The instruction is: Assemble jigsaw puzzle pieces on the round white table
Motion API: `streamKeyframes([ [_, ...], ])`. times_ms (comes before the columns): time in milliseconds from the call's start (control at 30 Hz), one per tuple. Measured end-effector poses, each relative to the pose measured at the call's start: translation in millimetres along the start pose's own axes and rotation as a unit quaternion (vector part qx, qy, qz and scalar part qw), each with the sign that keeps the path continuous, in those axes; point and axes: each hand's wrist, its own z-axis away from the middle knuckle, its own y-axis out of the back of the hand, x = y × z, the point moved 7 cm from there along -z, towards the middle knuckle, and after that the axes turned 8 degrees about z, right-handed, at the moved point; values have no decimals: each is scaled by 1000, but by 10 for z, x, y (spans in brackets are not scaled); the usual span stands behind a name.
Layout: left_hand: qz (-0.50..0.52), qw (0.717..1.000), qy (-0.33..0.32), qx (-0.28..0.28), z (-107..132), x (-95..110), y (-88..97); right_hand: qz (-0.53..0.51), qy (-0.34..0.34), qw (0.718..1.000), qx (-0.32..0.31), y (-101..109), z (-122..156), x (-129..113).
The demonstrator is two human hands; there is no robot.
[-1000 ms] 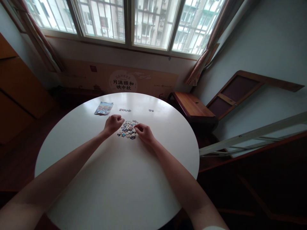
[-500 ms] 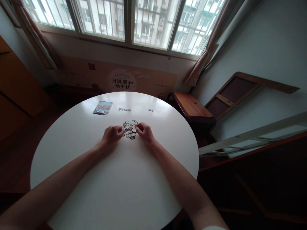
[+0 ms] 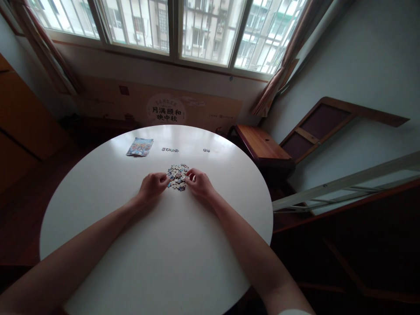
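A small heap of loose jigsaw pieces (image 3: 177, 173) lies near the middle of a round white table (image 3: 157, 245). My left hand (image 3: 152, 185) rests at the heap's left edge with its fingers curled and pinched together. My right hand (image 3: 199, 182) sits at the heap's right edge, fingers also curled, the fingertips touching the pieces. What either hand pinches is too small to make out. A colourful printed packet (image 3: 140, 146) lies flat at the table's far left.
Two small clusters of pieces (image 3: 170, 150) (image 3: 206, 151) lie beyond the heap. A wooden stool (image 3: 262, 146) stands right of the table. Boards and a frame (image 3: 331, 127) lean on the right wall. Barred windows (image 3: 183, 26) span the back wall.
My left hand has come down from above the heap's far left to its near left edge. My right hand stays at the heap's right edge.
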Motion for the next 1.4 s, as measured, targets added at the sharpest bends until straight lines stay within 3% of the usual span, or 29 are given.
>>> streamKeyframes([
  [433, 6, 1000, 0, -3, 6, -9, -6, 69, -10, 998, -9, 39, 28, -76],
  [900, 13, 1000, -13, -10, 34, 44, -14, 32, -10, 999, -5, 23, 20, -60],
  [1100, 32, 999, -17, -3, 34, 47, 1, -44, 8, 998, 40, 60, 25, -103],
  [1400, 69, 995, -62, -27, 56, 68, -52, -179, 71, 981, 17, -51, 64, -298],
])
